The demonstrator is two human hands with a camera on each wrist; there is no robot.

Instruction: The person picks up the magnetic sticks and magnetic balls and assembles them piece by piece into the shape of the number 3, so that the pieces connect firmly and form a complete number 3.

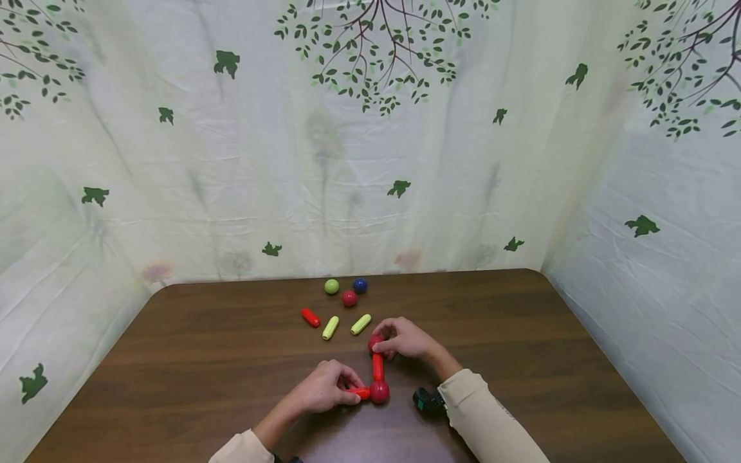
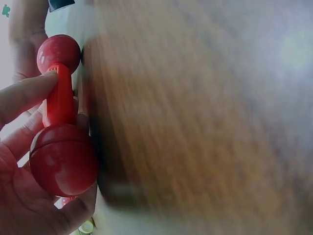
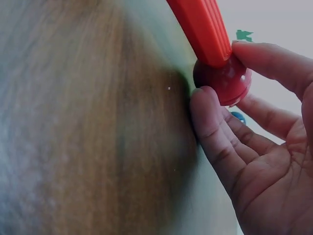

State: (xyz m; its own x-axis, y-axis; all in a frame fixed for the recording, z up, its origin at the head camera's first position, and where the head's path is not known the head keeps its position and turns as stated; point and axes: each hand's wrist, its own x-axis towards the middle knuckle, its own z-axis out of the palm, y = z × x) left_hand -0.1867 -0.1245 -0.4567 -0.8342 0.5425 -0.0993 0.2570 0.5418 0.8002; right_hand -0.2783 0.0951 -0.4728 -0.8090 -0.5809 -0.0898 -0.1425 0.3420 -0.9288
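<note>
Two red sticks join at a red ball (image 1: 379, 391) on the table, forming an L. My left hand (image 1: 327, 388) holds the left-pointing red stick (image 2: 59, 98) between thumb and fingers. In the left wrist view, another red ball (image 2: 63, 159) sits at that stick's near end, within the fingers; the hand hides it in the head view. My right hand (image 1: 405, 339) pinches a red ball (image 3: 225, 81) between thumb and fingers. This ball caps the far end of the second red stick (image 1: 378, 367), which points away from me.
Beyond the hands lie two yellow-green sticks (image 1: 330, 327) and a loose red stick (image 1: 311, 317). Farther back are a green ball (image 1: 332, 286), a blue ball (image 1: 359, 285) and a red ball (image 1: 349, 298). A leaf-patterned curtain (image 1: 347, 193) borders the wooden table (image 1: 521, 334).
</note>
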